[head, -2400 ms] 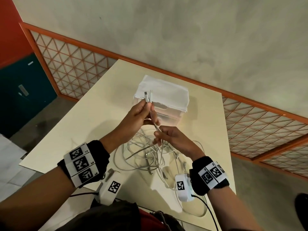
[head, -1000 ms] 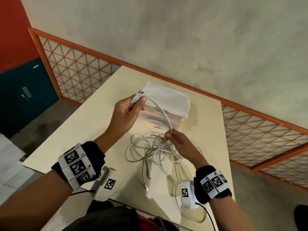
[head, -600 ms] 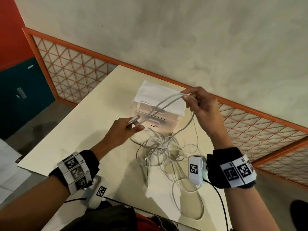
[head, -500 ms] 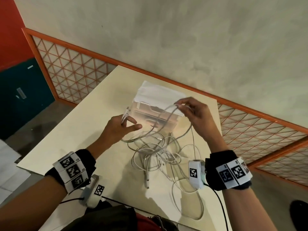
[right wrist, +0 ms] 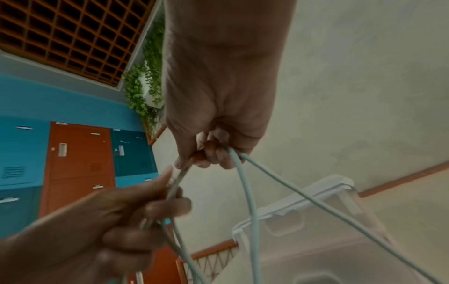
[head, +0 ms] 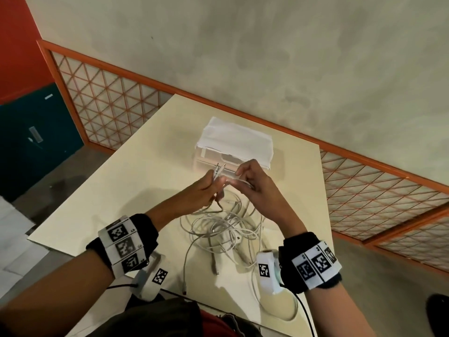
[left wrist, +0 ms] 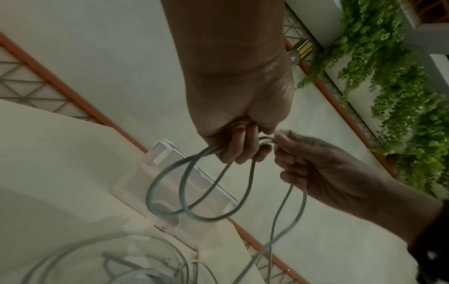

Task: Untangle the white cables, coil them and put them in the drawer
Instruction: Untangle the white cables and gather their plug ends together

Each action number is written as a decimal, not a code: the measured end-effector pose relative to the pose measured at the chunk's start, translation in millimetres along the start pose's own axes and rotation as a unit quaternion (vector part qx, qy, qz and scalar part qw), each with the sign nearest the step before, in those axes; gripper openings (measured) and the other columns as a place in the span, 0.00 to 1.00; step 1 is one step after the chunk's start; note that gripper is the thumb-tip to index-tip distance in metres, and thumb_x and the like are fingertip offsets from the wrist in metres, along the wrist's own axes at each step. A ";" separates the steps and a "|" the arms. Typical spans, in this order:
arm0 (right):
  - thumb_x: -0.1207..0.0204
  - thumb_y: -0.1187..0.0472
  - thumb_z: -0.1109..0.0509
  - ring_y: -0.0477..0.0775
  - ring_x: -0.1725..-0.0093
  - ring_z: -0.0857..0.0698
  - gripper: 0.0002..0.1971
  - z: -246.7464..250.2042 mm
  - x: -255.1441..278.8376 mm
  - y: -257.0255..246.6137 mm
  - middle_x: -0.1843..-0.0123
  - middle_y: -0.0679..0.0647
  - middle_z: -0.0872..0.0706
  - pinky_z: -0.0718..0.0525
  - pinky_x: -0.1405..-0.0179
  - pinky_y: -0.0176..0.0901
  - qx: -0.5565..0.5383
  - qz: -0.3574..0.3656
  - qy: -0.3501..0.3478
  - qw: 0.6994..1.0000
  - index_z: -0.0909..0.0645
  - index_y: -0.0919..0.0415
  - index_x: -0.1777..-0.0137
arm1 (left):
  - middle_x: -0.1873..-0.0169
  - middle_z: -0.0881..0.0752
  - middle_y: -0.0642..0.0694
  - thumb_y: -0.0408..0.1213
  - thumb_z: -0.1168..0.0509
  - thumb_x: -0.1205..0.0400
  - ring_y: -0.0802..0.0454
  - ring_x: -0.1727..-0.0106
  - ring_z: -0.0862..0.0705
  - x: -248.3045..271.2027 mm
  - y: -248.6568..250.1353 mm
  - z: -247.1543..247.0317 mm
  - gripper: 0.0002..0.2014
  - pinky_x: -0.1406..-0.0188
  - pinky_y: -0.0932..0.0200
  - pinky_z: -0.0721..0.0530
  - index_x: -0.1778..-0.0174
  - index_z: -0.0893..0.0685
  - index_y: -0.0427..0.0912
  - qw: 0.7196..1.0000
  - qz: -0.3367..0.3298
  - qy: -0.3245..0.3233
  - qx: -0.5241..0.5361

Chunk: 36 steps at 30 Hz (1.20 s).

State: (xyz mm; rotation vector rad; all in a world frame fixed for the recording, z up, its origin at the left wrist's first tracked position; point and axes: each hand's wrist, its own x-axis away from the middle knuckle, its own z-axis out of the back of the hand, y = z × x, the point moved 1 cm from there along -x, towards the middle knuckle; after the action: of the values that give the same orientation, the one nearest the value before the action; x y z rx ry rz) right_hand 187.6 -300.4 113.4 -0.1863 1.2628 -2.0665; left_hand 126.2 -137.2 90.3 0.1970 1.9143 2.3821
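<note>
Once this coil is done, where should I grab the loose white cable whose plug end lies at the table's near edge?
Probably by the stiff plug end, pinched from above: it lies flat and clear of the white cable tangle, so fingers close on it without snagging other loops. The left hand and right hand are both gripping the half-wound white cable coil.
</note>
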 end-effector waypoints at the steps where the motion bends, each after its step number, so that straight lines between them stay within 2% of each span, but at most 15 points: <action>1: 0.21 0.59 0.30 0.51 0.71 0.32 0.10 1.6 2.6 7.1 0.71 0.56 0.31 0.33 0.68 0.43 -0.024 -0.019 0.000 1.000 0.29 0.60 0.49 | 0.69 0.28 0.52 0.43 0.49 0.13 0.61 0.75 0.35 -0.3 0.9 3.0 0.09 0.73 0.65 0.34 0.59 0.36 0.48 1.000 -0.010 0.004 0.001; 4: 0.22 0.52 0.30 0.54 0.68 0.32 0.10 -2.0 15.5 35.5 0.67 0.58 0.29 0.32 0.66 0.50 -0.049 -0.090 -0.046 0.994 0.27 0.56 0.52 | 0.71 0.33 0.52 0.36 0.47 0.13 0.59 0.75 0.39 -3.1 9.1 16.0 0.11 0.79 0.68 0.39 0.61 0.39 0.47 0.995 -0.037 0.060 0.065; 8: 0.17 0.57 0.37 0.45 0.66 0.22 0.09 -14.1 33.3 65.4 0.68 0.47 0.21 0.23 0.58 0.41 -0.026 -0.136 -0.132 0.982 0.23 0.62 0.55 | 0.72 0.32 0.57 0.33 0.46 0.13 0.57 0.71 0.40 -9.6 26.4 29.1 0.14 0.79 0.70 0.41 0.63 0.39 0.49 0.975 -0.085 0.141 0.149; 11: 0.16 0.56 0.39 0.52 0.50 0.14 0.11 -15.3 43.2 81.7 0.53 0.57 0.12 0.22 0.42 0.41 -0.028 -0.173 -0.174 0.969 0.20 0.62 0.49 | 0.75 0.27 0.60 0.31 0.46 0.13 0.58 0.71 0.38 -10.8 34.6 38.6 0.14 0.79 0.67 0.41 0.63 0.38 0.50 0.958 -0.114 0.188 0.187; 13: 0.15 0.55 0.41 0.49 0.41 0.16 0.12 -11.8 47.0 89.7 0.45 0.54 0.13 0.24 0.37 0.36 -0.037 -0.197 -0.167 0.965 0.20 0.62 0.43 | 0.76 0.26 0.59 0.31 0.45 0.14 0.60 0.72 0.36 -11.1 33.8 45.9 0.14 0.80 0.69 0.39 0.63 0.37 0.49 0.946 -0.121 0.229 0.197; 15: 0.14 0.58 0.43 0.44 0.45 0.17 0.13 -6.4 45.0 89.2 0.49 0.50 0.14 0.26 0.40 0.36 -0.017 -0.180 -0.121 0.976 0.19 0.64 0.47 | 0.72 0.29 0.52 0.30 0.44 0.14 0.62 0.75 0.33 -12.2 23.4 52.0 0.14 0.77 0.72 0.34 0.64 0.37 0.48 0.940 -0.114 0.274 0.171; 17: 0.13 0.61 0.46 0.44 0.50 0.16 0.13 2.3 37.7 79.6 0.56 0.50 0.13 0.26 0.42 0.37 -0.027 -0.159 -0.045 0.986 0.21 0.61 0.55 | 0.70 0.32 0.47 0.34 0.43 0.14 0.61 0.75 0.33 -11.9 6.9 57.0 0.14 0.72 0.69 0.31 0.64 0.38 0.50 0.944 -0.087 0.310 0.077; 19: 0.13 0.62 0.48 0.48 0.57 0.12 0.14 16.0 29.0 63.0 0.64 0.54 0.14 0.19 0.46 0.39 -0.105 -0.147 0.030 0.983 0.26 0.60 0.59 | 0.70 0.31 0.45 0.37 0.42 0.15 0.59 0.75 0.30 -10.3 -10.5 59.3 0.14 0.72 0.70 0.29 0.65 0.38 0.50 0.945 -0.047 0.321 -0.028; 21: 0.13 0.61 0.49 0.52 0.67 0.13 0.14 33.5 20.9 38.7 0.71 0.54 0.20 0.13 0.51 0.43 -0.165 -0.123 0.070 0.976 0.27 0.63 0.59 | 0.71 0.28 0.47 0.37 0.43 0.15 0.60 0.77 0.23 -7.5 -25.6 56.9 0.12 0.76 0.73 0.26 0.62 0.38 0.45 0.944 -0.011 0.312 -0.103; 24: 0.13 0.59 0.48 0.48 0.78 0.27 0.16 51.0 7.5 -0.3 0.75 0.51 0.33 0.16 0.67 0.40 -0.158 -0.087 0.081 0.980 0.23 0.65 0.55 | 0.70 0.22 0.46 0.39 0.43 0.15 0.55 0.75 0.23 -5.6 -44.4 49.2 0.11 0.69 0.56 0.27 0.58 0.37 0.39 0.946 0.030 0.277 -0.168; 26: 0.13 0.57 0.46 0.47 0.77 0.36 0.17 54.6 -0.8 -15.6 0.75 0.51 0.37 0.27 0.75 0.35 -0.096 -0.073 0.095 0.988 0.19 0.65 0.54 | 0.69 0.19 0.49 0.38 0.44 0.14 0.54 0.72 0.22 -6.9 -53.2 44.5 0.11 0.68 0.56 0.29 0.57 0.37 0.38 0.955 0.038 0.241 -0.168; 29: 0.15 0.58 0.41 0.42 0.78 0.35 0.16 50.4 -8.4 -19.1 0.79 0.43 0.29 0.36 0.75 0.29 0.027 -0.041 0.082 0.995 0.14 0.62 0.55 | 0.62 0.16 0.54 0.34 0.42 0.15 0.52 0.69 0.20 -9.0 -53.5 42.8 0.07 0.65 0.57 0.29 0.53 0.34 0.36 0.955 0.039 0.225 -0.188; 32: 0.16 0.58 0.38 0.41 0.79 0.31 0.14 36.1 -7.6 -10.6 0.80 0.36 0.23 0.36 0.75 0.28 0.100 -0.042 0.015 0.994 0.12 0.61 0.56 | 0.70 0.27 0.53 0.33 0.42 0.16 0.52 0.76 0.28 -6.1 -33.4 42.7 0.06 0.67 0.56 0.32 0.52 0.33 0.36 0.945 0.004 0.270 -0.184; 34: 0.17 0.58 0.37 0.41 0.79 0.30 0.14 22.8 -5.2 -6.5 0.80 0.40 0.23 0.35 0.74 0.28 0.109 -0.052 -0.035 0.992 0.12 0.62 0.56 | 0.70 0.28 0.56 0.35 0.43 0.16 0.53 0.78 0.29 -1.6 -8.9 37.2 0.10 0.73 0.59 0.31 0.39 0.30 0.39 0.938 -0.050 0.297 -0.173; 36: 0.17 0.56 0.37 0.44 0.80 0.33 0.14 9.7 -3.8 -5.8 0.81 0.46 0.30 0.36 0.76 0.29 0.123 -0.055 -0.074 0.988 0.12 0.61 0.57 | 0.60 0.21 0.62 0.36 0.45 0.15 0.55 0.79 0.26 4.1 14.2 28.1 0.19 0.78 0.67 0.31 0.27 0.35 0.47 0.921 -0.126 0.311 -0.200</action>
State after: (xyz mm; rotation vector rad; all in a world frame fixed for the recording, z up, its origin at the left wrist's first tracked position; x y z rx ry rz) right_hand 192.1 -303.5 124.0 -0.2961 0.9184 -2.2370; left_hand 126.6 -112.6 110.4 -0.8713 1.4243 2.7703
